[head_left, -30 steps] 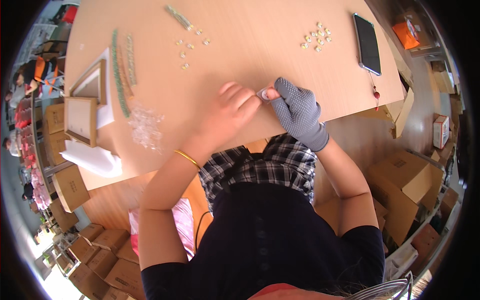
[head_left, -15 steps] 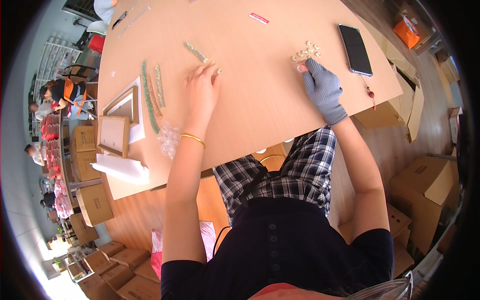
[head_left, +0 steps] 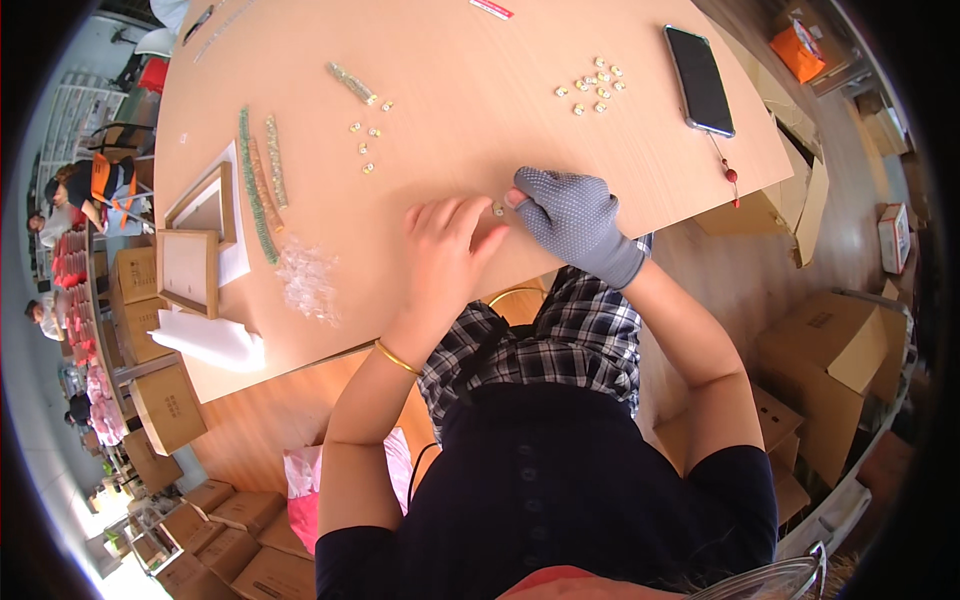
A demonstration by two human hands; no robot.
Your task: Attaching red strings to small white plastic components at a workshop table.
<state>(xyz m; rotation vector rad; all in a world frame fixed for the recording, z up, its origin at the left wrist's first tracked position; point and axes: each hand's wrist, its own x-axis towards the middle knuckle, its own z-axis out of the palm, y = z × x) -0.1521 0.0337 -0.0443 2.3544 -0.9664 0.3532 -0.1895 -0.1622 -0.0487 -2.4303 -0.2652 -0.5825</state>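
Note:
My bare left hand point(head_left: 445, 240) and my right hand point(head_left: 572, 215), in a grey dotted glove, meet near the table's front edge. Between their fingertips sits a small pale bead point(head_left: 497, 209), pinched by the gloved thumb and forefinger, with the left fingers touching it. Farther out lie a cluster of pale beads point(head_left: 595, 85) at the right and a scatter of small beads point(head_left: 366, 140) at the left. A short beaded strand point(head_left: 350, 83) lies beyond the scatter.
A black phone point(head_left: 699, 80) lies at the table's right edge. Long green and tan bead strands point(head_left: 258, 185), wooden frames point(head_left: 190, 268), clear plastic bags point(head_left: 308, 282) and a white roll point(head_left: 212, 340) sit on the left. Cardboard boxes point(head_left: 825, 350) stand around the floor. Other people point(head_left: 75, 190) sit far left.
Both hands drew back from the bead piles, the left from the scatter and the right from the cluster, and came together at the near edge around one bead.

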